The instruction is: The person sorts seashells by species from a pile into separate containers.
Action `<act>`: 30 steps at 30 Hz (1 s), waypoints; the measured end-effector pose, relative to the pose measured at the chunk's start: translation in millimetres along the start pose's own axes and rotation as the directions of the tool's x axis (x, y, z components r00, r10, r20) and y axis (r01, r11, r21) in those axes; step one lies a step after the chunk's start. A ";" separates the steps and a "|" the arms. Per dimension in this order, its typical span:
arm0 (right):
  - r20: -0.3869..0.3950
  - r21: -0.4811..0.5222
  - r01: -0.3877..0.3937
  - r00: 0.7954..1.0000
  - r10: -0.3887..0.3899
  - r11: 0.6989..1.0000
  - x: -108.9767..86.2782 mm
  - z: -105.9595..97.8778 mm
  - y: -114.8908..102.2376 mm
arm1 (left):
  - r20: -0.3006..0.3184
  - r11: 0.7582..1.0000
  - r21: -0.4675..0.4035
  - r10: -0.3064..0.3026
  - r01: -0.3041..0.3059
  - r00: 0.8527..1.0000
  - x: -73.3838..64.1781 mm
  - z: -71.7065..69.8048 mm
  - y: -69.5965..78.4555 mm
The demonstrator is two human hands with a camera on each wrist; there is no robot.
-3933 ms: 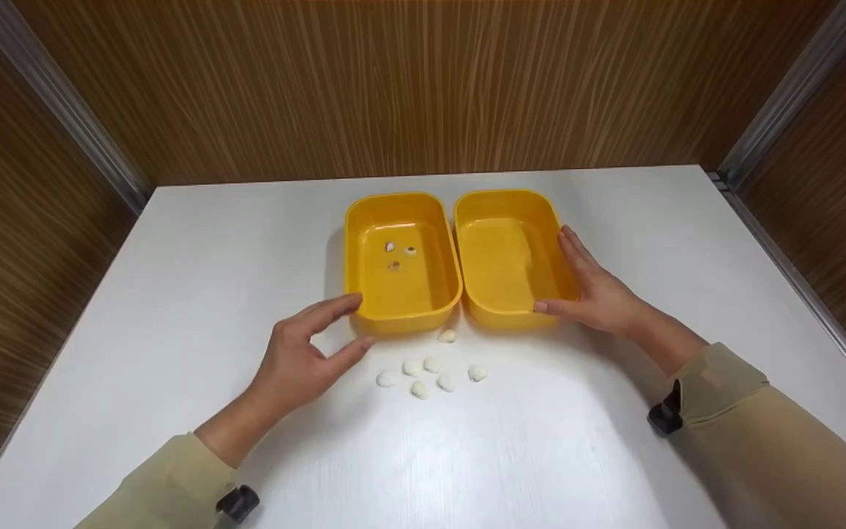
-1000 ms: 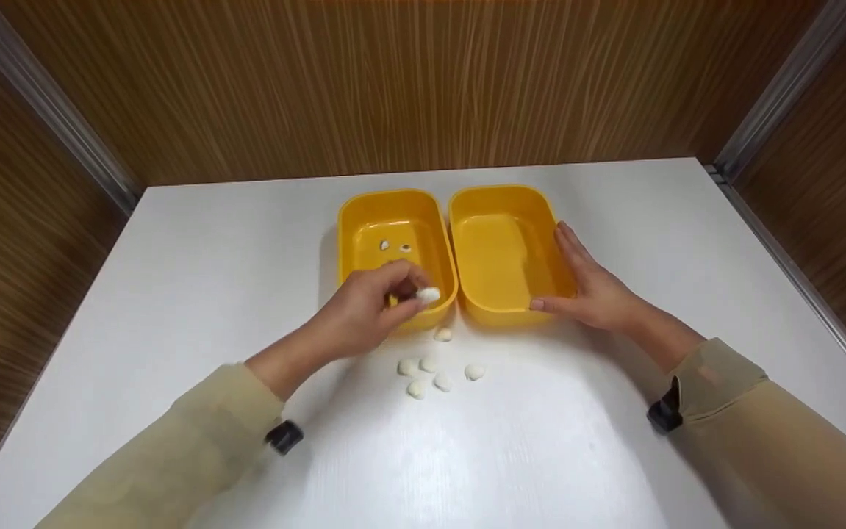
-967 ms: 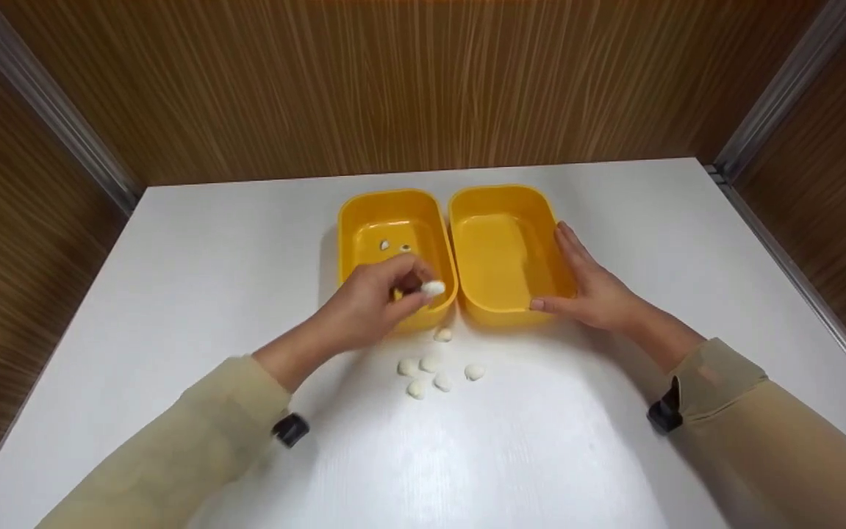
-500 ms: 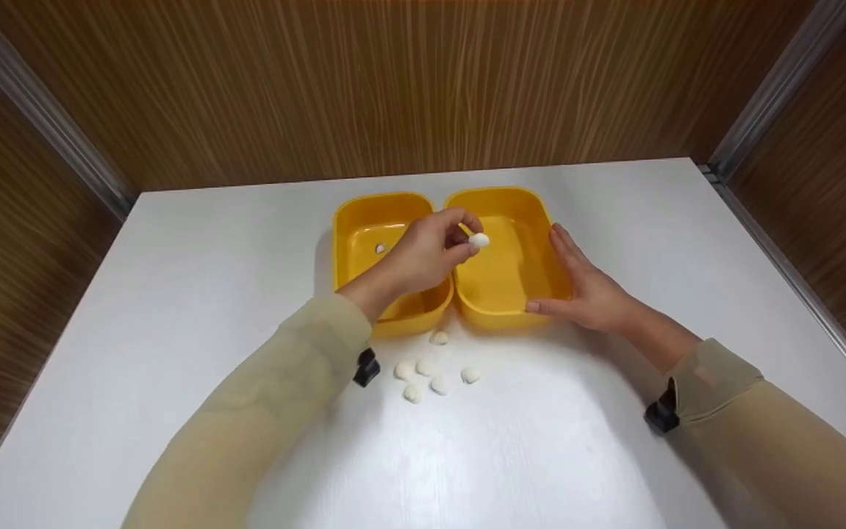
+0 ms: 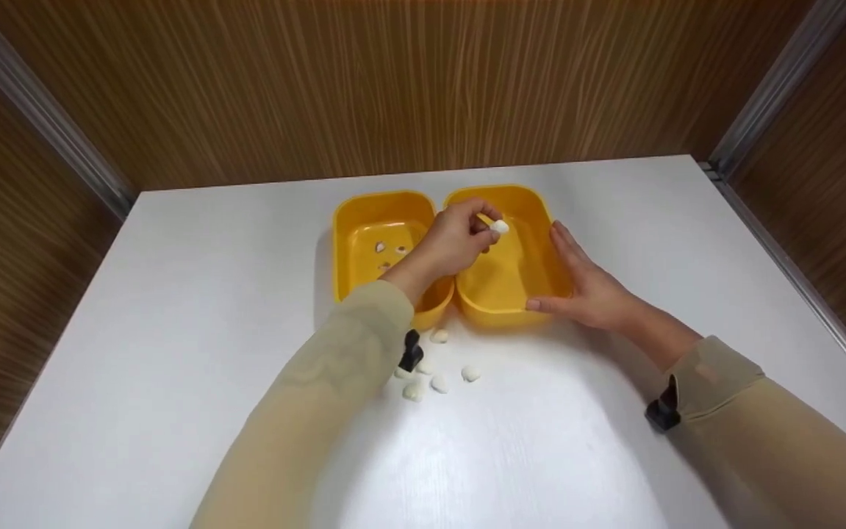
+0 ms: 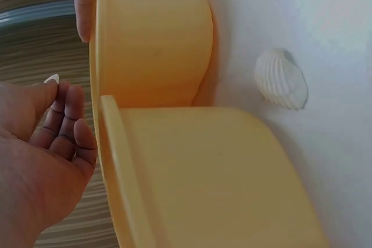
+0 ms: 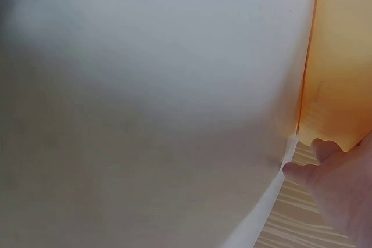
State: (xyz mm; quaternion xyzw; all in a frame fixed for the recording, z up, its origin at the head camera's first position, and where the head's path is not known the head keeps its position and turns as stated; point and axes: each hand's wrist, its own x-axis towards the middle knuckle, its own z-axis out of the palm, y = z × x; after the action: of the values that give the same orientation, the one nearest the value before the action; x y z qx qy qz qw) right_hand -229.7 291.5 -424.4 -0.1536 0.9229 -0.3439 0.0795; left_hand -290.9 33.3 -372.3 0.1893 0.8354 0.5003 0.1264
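Between thumb and fingertips my left hand [image 5: 453, 239] pinches a small white seashell [image 5: 500, 227], held over the right yellow container [image 5: 497, 319]. In the left wrist view only the tip of that seashell [image 6: 53, 78] shows past the thumb. My right hand [image 5: 597, 295] rests against the right container, its fingers straight along the right side and the thumb at the front rim. The left yellow container [image 5: 339, 253] stands beside it with a few small shells [image 5: 380, 247] inside, partly hidden by my left forearm.
Several white shells [image 5: 439, 383] lie on the white table in front of the containers, some partly covered by my left sleeve and its black wrist device [image 5: 411, 351]. One ribbed shell [image 6: 282, 79] lies close to the containers. Wood-grain panels [image 5: 423, 88] enclose the table.
My left hand has picked a shell off the table and carried it rightward, from over the left container to over the right one. The right hand stays on the right container.
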 end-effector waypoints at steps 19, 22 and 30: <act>0.000 0.028 0.017 1.000 -0.017 0.999 2.3 -0.4 2.4 | -0.047 1.000 -0.014 -0.014 0.014 0.999 -1.1 2.5 -1.8; 0.003 0.035 0.013 1.000 -0.014 0.999 2.7 -0.8 2.5 | -0.041 1.000 -0.026 0.007 -0.009 0.999 -8.2 -2.5 5.1; 0.000 0.023 0.020 1.000 -0.020 1.000 5.4 -2.1 3.1 | 0.024 0.994 -0.056 0.097 -0.095 0.995 -42.9 -24.3 28.4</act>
State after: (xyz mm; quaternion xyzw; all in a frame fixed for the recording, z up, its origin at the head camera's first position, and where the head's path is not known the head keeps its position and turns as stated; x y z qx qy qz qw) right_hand -236.0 293.2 -425.1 -0.1619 0.9173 -0.3554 0.0781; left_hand -256.8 7.3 -334.9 0.2324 0.8096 0.5257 0.1185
